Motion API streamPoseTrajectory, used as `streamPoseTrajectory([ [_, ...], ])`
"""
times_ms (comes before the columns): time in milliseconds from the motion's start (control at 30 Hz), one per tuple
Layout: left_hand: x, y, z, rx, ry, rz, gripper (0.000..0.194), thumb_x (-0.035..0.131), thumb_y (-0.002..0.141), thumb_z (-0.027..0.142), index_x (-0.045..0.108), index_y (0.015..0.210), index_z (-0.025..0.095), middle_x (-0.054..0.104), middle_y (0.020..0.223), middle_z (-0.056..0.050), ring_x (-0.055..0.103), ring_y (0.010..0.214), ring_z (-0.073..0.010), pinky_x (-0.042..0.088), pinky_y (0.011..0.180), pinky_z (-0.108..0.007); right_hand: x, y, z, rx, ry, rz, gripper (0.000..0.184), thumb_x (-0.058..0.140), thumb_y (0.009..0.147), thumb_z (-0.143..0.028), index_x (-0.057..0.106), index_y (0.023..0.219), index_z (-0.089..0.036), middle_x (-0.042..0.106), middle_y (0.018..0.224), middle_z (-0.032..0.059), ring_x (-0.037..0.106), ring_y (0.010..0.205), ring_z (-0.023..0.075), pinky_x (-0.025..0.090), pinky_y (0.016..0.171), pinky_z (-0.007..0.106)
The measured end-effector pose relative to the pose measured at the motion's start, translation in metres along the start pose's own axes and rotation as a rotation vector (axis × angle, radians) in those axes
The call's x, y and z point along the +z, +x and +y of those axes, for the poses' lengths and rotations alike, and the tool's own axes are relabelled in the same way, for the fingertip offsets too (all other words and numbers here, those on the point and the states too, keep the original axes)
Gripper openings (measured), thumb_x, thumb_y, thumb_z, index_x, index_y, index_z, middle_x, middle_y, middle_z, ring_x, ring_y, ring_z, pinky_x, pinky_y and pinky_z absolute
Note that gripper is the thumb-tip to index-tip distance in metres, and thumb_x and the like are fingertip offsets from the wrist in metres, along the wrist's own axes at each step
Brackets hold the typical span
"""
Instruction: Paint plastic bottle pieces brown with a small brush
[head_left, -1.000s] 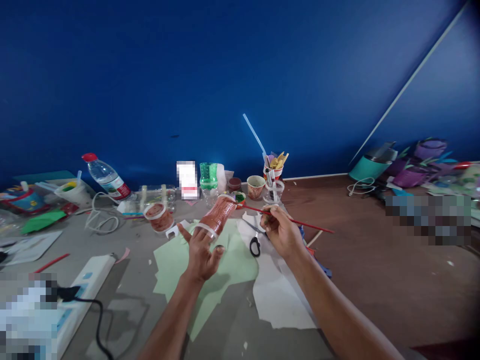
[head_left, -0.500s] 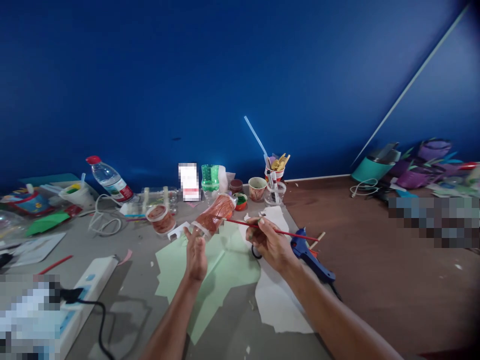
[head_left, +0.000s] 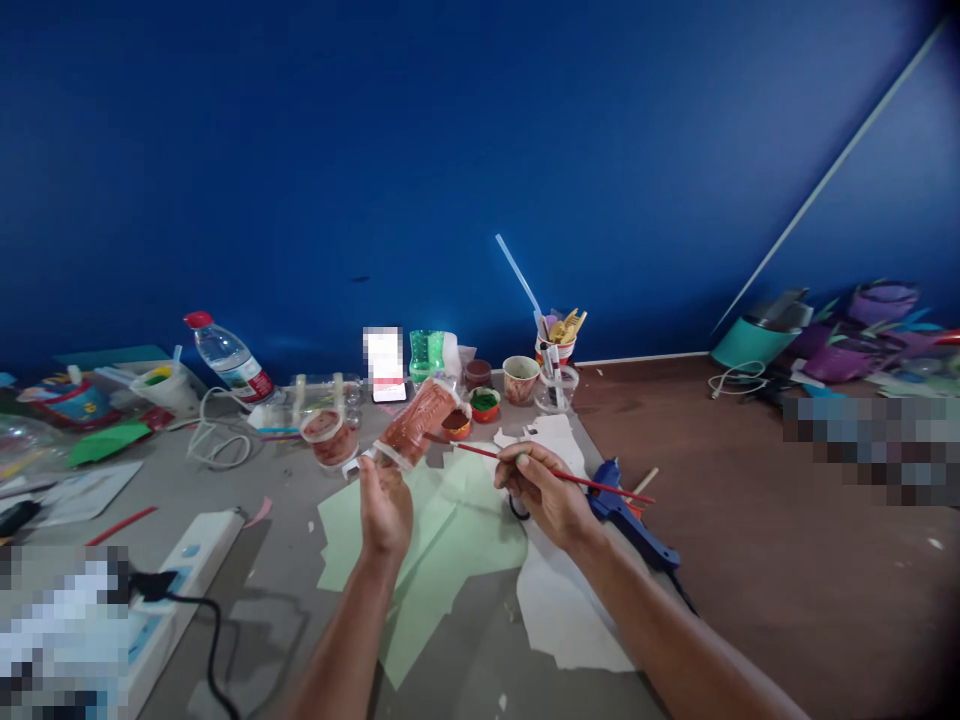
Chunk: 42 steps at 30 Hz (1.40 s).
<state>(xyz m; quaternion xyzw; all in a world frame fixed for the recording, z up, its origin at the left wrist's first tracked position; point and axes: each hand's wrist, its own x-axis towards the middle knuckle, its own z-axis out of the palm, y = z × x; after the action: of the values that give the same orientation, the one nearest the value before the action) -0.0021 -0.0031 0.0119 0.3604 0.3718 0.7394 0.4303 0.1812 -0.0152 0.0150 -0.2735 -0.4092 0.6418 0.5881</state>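
Holding a plastic bottle (head_left: 420,420) at mid-frame, the left hand (head_left: 387,508) grips its lower end with curled fingers, partly hidden, while the right hand (head_left: 551,500) pinches a red brush (head_left: 476,450), its tip at the bottle's side. Brown paint (head_left: 429,412) already covers most of it; the lower rim (head_left: 392,457) looks bare.

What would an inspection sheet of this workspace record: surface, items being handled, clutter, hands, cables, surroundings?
Surface: grey tabletop under cut green paper and white paper.
Items handled: red-brown plastic bottle; red paintbrush, tip at or near the bottle.
Clutter: blue glue gun, orange pot of green paint.
Hands: left hand holds the bottle's near end; right hand grips the paintbrush.
Cables: black cord plugged into white power strip; looped white cable; glue gun's dark lead.
Surroundings: blue wall behind.
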Motion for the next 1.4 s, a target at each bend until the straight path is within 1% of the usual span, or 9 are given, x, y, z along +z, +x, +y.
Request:
streamPoseTrajectory([
  [133, 0.000, -0.002, -0.001, -0.044, -0.048, -0.014, 0.070, 0.043, 0.078, 0.077, 0.069, 0.106, 0.018, 0.071, 0.113, -0.013, 0.059, 0.119, -0.0286, 0.042, 0.105, -0.047, 0.004, -0.002, 0.002, 0.016, -0.005, -0.095, 0.024, 0.074, 0.073, -0.041, 0.073, 0.086, -0.021, 0.071, 0.069, 0.0049, 0.048, 0.054, 0.0127, 0.035, 0.053, 0.027],
  [367, -0.003, 0.002, 0.006, -0.117, -0.153, -0.005, 0.070, 0.042, 0.079, 0.076, 0.070, 0.104, 0.017, 0.072, 0.111, -0.014, 0.059, 0.119, -0.0286, 0.039, 0.107, -0.045, -0.005, 0.001, 0.009, 0.032, -0.048, -0.010, 0.016, 0.068, 0.077, -0.034, 0.071, 0.081, -0.019, 0.066, 0.060, 0.0034, 0.046, 0.053, 0.0122, 0.033, 0.051, 0.025],
  [467, -0.003, 0.001, 0.005, -0.126, -0.200, -0.007, 0.070, 0.038, 0.084, 0.073, 0.069, 0.107, 0.016, 0.071, 0.114, -0.015, 0.058, 0.120, -0.0270, 0.038, 0.108, -0.044, -0.003, -0.001, 0.009, 0.041, -0.012, -0.071, 0.020, 0.069, 0.078, -0.038, 0.070, 0.084, -0.020, 0.070, 0.067, 0.0047, 0.048, 0.053, 0.0121, 0.035, 0.052, 0.026],
  [567, -0.002, -0.001, 0.005, -0.210, -0.312, -0.010, 0.066, 0.037, 0.088, 0.068, 0.070, 0.109, 0.015, 0.071, 0.115, -0.014, 0.059, 0.120, -0.0254, 0.038, 0.108, -0.041, -0.001, -0.002, 0.014, 0.043, -0.017, -0.160, 0.024, 0.068, 0.080, -0.041, 0.069, 0.091, -0.020, 0.073, 0.076, 0.0061, 0.049, 0.053, 0.0111, 0.036, 0.053, 0.026],
  [667, -0.001, -0.001, 0.010, -0.305, -0.443, 0.055, 0.066, 0.030, 0.092, 0.064, 0.071, 0.108, 0.015, 0.072, 0.113, -0.014, 0.059, 0.120, -0.0247, 0.039, 0.107, -0.040, -0.004, 0.000, 0.020, 0.028, -0.055, -0.140, 0.020, 0.065, 0.082, -0.036, 0.069, 0.091, -0.019, 0.072, 0.074, 0.0054, 0.049, 0.053, 0.0103, 0.035, 0.051, 0.025],
  [800, -0.005, 0.002, 0.021, -0.434, -0.491, 0.174, 0.072, 0.022, 0.092, 0.065, 0.072, 0.107, 0.016, 0.073, 0.111, -0.014, 0.059, 0.121, -0.0263, 0.039, 0.106, -0.045, -0.008, 0.000, 0.019, 0.016, -0.089, -0.084, 0.013, 0.064, 0.081, -0.029, 0.069, 0.086, -0.018, 0.070, 0.066, 0.0038, 0.046, 0.051, 0.0097, 0.033, 0.050, 0.024],
  [1000, -0.012, 0.002, 0.019, -0.518, -0.582, 0.183, 0.066, 0.027, 0.092, 0.064, 0.070, 0.110, 0.017, 0.071, 0.117, -0.015, 0.056, 0.125, -0.0293, 0.028, 0.111, -0.055, -0.002, -0.001, 0.017, -0.014, -0.020, -0.138, 0.020, 0.065, 0.082, -0.037, 0.068, 0.092, -0.020, 0.072, 0.074, 0.0052, 0.049, 0.053, 0.0105, 0.035, 0.051, 0.025],
  [1267, -0.025, 0.007, 0.008, -0.526, -0.698, 0.107, 0.074, 0.024, 0.090, 0.071, 0.066, 0.116, 0.017, 0.067, 0.123, -0.018, 0.054, 0.126, -0.0334, 0.016, 0.111, -0.069, -0.007, 0.003, 0.019, -0.018, -0.080, -0.047, 0.016, 0.064, 0.081, -0.034, 0.067, 0.084, -0.018, 0.069, 0.065, 0.0040, 0.044, 0.050, 0.0108, 0.033, 0.049, 0.026],
  [1400, -0.025, 0.006, 0.006, -0.519, -0.772, 0.033, 0.070, 0.026, 0.090, 0.070, 0.064, 0.121, 0.020, 0.064, 0.129, -0.016, 0.055, 0.126, -0.0323, 0.009, 0.112, -0.071, -0.004, 0.000, 0.020, -0.029, -0.054, -0.147, 0.023, 0.064, 0.083, -0.040, 0.067, 0.093, -0.019, 0.072, 0.075, 0.0058, 0.047, 0.052, 0.0110, 0.035, 0.051, 0.026],
])
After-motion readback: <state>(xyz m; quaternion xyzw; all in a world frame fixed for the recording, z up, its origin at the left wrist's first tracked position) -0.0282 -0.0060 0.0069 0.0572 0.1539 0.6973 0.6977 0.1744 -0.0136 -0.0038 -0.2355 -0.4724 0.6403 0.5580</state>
